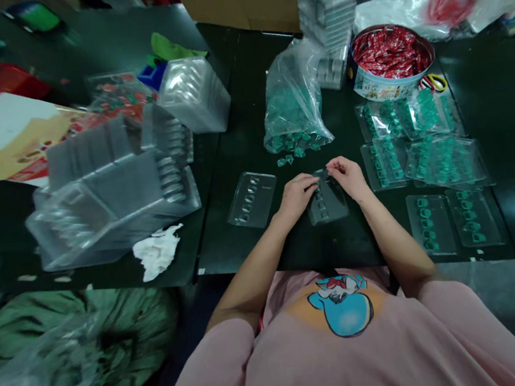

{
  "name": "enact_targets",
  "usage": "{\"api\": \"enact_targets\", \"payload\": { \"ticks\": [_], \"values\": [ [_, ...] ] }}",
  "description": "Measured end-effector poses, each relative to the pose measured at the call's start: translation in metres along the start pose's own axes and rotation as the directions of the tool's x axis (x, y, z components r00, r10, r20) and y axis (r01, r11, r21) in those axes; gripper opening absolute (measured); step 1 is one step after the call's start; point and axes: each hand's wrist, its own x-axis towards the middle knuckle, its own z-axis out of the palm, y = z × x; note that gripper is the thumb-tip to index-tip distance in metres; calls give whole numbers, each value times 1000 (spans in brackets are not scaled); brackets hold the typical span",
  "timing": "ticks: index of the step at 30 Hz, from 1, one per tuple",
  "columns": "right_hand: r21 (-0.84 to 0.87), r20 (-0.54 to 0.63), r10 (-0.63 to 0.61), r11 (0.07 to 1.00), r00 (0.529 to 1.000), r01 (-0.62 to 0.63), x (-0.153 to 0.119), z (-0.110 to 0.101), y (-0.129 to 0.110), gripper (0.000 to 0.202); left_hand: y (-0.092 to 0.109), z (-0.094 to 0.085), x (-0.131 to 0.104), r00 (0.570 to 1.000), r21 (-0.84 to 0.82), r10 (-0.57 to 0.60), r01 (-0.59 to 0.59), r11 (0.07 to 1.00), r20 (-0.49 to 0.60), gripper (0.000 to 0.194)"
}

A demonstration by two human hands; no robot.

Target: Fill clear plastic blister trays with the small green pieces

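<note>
A clear plastic blister tray (333, 204) with a column of small moulded pockets lies on the dark table. My left hand (297, 197) reaches over its left side, fingertips closed together at the top pocket. My right hand (348, 177) is at its upper right corner, thumb and fingers pinched. What either pinch holds is too small to make out. To the left lies another clear tray (265, 195) with unfilled pockets. Behind my hands stands a plastic bag (296, 107) of green translucent pieces, with several loose green pieces (285, 160) at its mouth.
At right lie trays filled with green pieces (428, 226), with more overlapping trays (447, 160) behind. A round tin (392, 59) of red wrapped packets and scissors (436, 82) stand farther back. Stacked clear trays (112, 181) and a crumpled tissue (158, 253) are at left.
</note>
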Motion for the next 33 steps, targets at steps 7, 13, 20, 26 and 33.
{"api": "enact_targets", "payload": {
  "ticks": [7, 13, 20, 26, 33],
  "values": [
    [-25, -24, -4, 1000, 1000, 4, 0, -2, 3, 13, -1, -2, -3, 996, 85, 80, -83, 993, 41, 14],
    [-24, -26, 0, 1000, 1000, -1, 1, -2, 9, 13, -6, -1, -8, 993, 76, 91, -98, 992, 80, 19],
    [-119, -11, -33, 992, 999, 31, 1, -1, 7, 13, -11, 6, -7, 994, 81, 92, -97, 992, 58, 16],
    [-451, 46, -241, 861, 970, 235, 40, 11, -5, 27, -8, 12, -9, 993, 150, 96, -107, 983, 74, 23],
    [-715, 120, -119, 678, 986, 169, 74, 31, -2, 29, -7, 9, -9, 990, 108, 75, -89, 990, 123, 22]
  ]
}}
